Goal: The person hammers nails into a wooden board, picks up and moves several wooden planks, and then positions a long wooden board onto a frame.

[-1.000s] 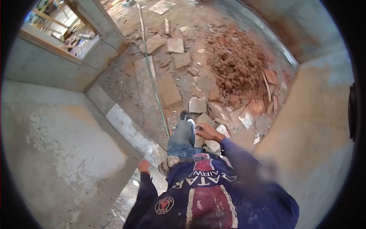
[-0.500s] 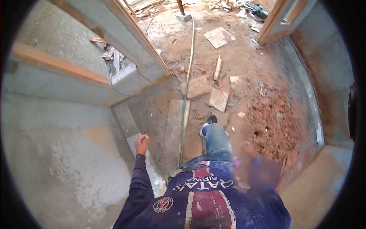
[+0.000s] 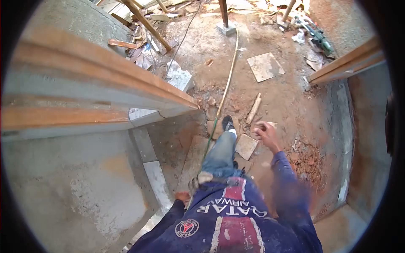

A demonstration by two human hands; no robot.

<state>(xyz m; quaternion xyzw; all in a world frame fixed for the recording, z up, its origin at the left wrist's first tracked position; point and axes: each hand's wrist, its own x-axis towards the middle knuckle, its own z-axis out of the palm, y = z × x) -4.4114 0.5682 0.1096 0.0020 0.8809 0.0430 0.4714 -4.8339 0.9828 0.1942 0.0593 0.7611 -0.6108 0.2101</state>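
My right hand [image 3: 268,135] is raised in front of my body, its fingers loosely curled, with nothing visible in them. Below it on the ground lies a square tile piece [image 3: 246,146], apart from the hand. My left hand [image 3: 182,197] hangs by my left hip, small in view, and its fingers are mostly hidden. Between my legs and the left wall runs a hose [image 3: 228,80], green close by and pale farther off. One shoe [image 3: 228,122] is planted forward on the dirt floor, near a flat slab.
A wooden door frame [image 3: 139,78] stands at left, another frame edge [image 3: 346,63] at right. Ahead lie a large tile [image 3: 266,67], a short wood piece [image 3: 253,108] and a post [image 3: 223,12] on a block. Loose reddish rubble [image 3: 306,162] lies at right.
I have stepped forward, and the doorway is nearer. My right hand has swung forward and up, while my left hand has swung back toward the hip.
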